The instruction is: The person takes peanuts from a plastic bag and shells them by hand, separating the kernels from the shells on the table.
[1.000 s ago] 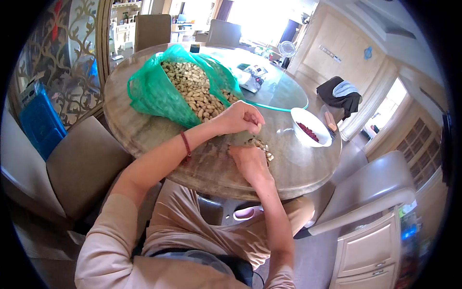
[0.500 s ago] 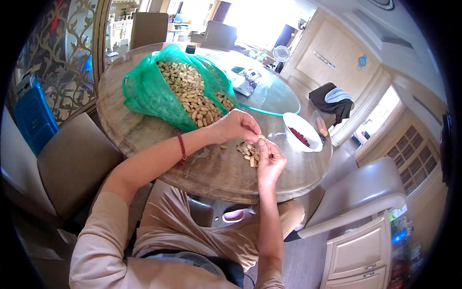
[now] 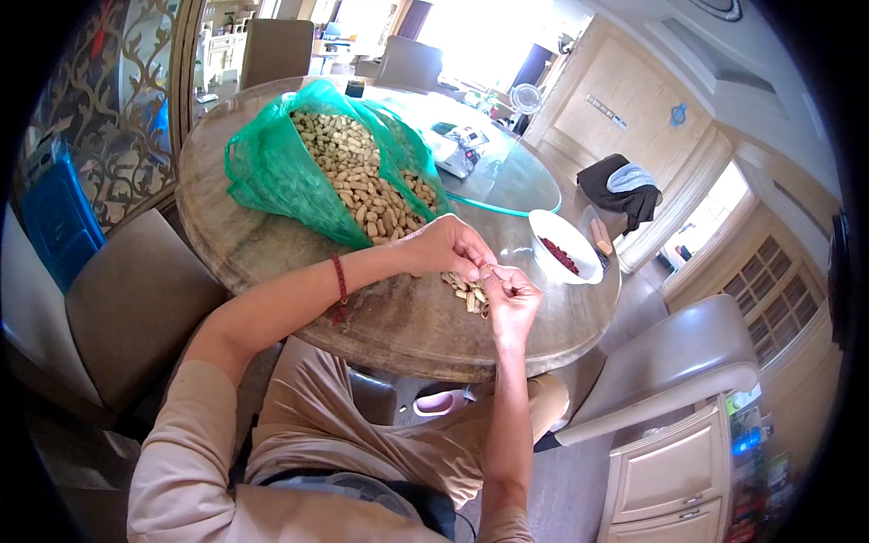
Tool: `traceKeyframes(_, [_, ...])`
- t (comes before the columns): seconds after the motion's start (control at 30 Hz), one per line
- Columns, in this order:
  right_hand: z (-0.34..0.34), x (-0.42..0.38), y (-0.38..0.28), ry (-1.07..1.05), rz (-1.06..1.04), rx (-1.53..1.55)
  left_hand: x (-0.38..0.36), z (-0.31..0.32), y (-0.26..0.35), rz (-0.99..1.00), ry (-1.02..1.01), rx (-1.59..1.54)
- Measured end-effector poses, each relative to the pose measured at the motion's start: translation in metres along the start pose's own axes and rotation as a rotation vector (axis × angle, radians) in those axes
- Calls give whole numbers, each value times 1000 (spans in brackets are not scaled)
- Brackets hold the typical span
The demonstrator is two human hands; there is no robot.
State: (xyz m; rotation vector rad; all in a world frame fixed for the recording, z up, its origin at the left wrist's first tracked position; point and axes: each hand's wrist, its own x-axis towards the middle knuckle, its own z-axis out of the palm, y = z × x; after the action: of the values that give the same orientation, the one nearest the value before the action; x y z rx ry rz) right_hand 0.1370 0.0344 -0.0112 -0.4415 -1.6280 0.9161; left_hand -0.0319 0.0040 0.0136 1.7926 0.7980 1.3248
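Note:
Both hands meet over the near part of the round table (image 3: 398,330). My left hand (image 3: 445,247), with a red cord bracelet on its wrist, pinches a peanut (image 3: 487,270) at the fingertips. Thumb and fingers of my right hand (image 3: 512,303) close on the same peanut from the other side; the fingers partly hide it. Just below them lies a small heap of peanut shells (image 3: 468,292). Beyond my left hand, a green plastic bag (image 3: 281,185) gapes open, full of unshelled peanuts (image 3: 358,172). Right of my hands stands a white bowl (image 3: 546,226) with dark red kernels (image 3: 561,257) in it.
A glass turntable (image 3: 520,176) covers the table's middle, with a plastic package (image 3: 460,149) on it. Chairs stand around, one at the left (image 3: 136,308) and one at the right (image 3: 665,371). A small dark box (image 3: 355,89) sits behind the bag.
My fingertips have shifted slightly around the peanut, the hands staying close together. The whole view has moved a little. Bag and bowl stay in place on the table.

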Motion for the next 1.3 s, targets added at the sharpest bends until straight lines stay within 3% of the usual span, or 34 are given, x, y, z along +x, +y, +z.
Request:
traceKeyframes(0.2, [0,0,-2,-24,-13,-42,-2,1,1,-8,-91,12])
traceKeyframes(0.43, [-1,-1,1,-46,-31,-46,-4,3,2,-23,-61,127])
traceKeyframes(0.7, [4,-5,-3,-5,-145,-91,-5,6,3,-39,-41,5])
traceKeyframes(0.83, [5,-7,-10,-48,-32,-69,-4,3,4,-106,13,12])
traceKeyframes(1.3, [-6,0,-3,-66,265,263,-4,7,-4,-6,46,-212])
